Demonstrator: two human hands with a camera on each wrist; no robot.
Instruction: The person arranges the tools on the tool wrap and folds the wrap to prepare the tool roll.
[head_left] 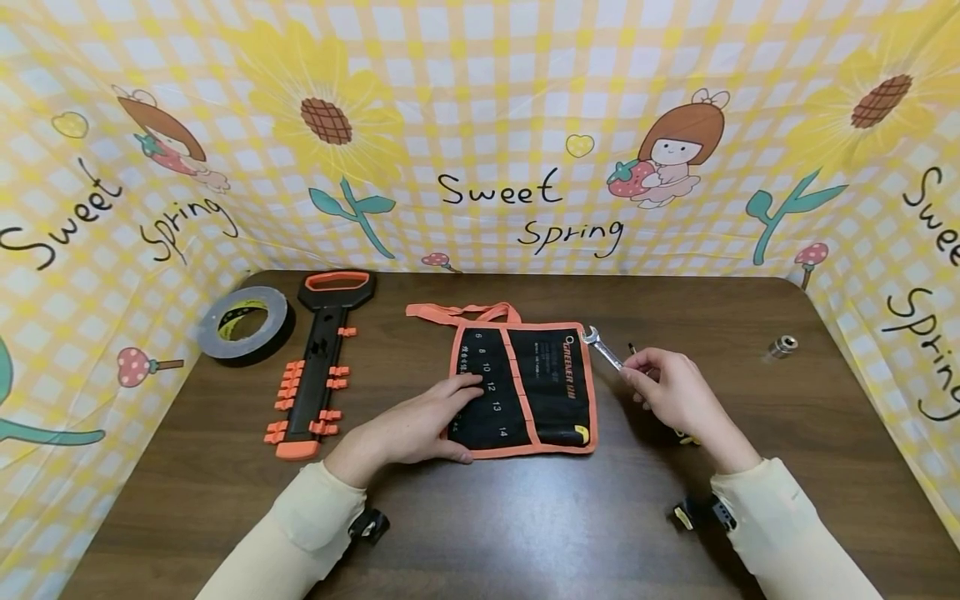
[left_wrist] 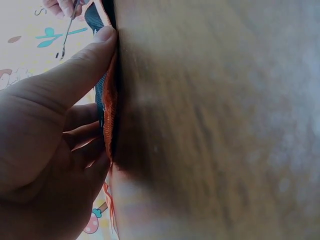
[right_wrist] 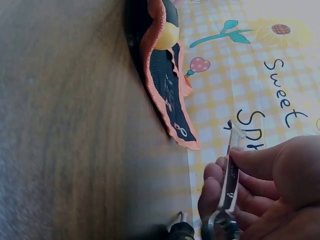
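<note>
A black tool pouch (head_left: pixel 555 375) with orange edging and size numbers lies flat on the table. My left hand (head_left: pixel 427 421) rests on its left part, fingers fairly straight, the thumb along the near orange edge (left_wrist: pixel 111 115). Just right of the pouch, my right hand (head_left: pixel 667 387) pinches a shiny combination wrench (head_left: pixel 606 350) between thumb and fingers. The wrench's open end points at the pouch's far right corner, and its ring end (right_wrist: pixel 220 226) shows below the fingers in the right wrist view. A yellow tip (head_left: pixel 582 434) pokes out of the pouch's near right corner.
Left of the pouch lies a black rack with orange clips (head_left: pixel 318 375), beside a roll of grey tape (head_left: pixel 246 325). A small metal socket (head_left: pixel 783 346) stands far right. Partly hidden by my right hand is a tool with a yellow-marked end (head_left: pixel 684 437). Patterned cloth (head_left: pixel 480 125) encloses the table.
</note>
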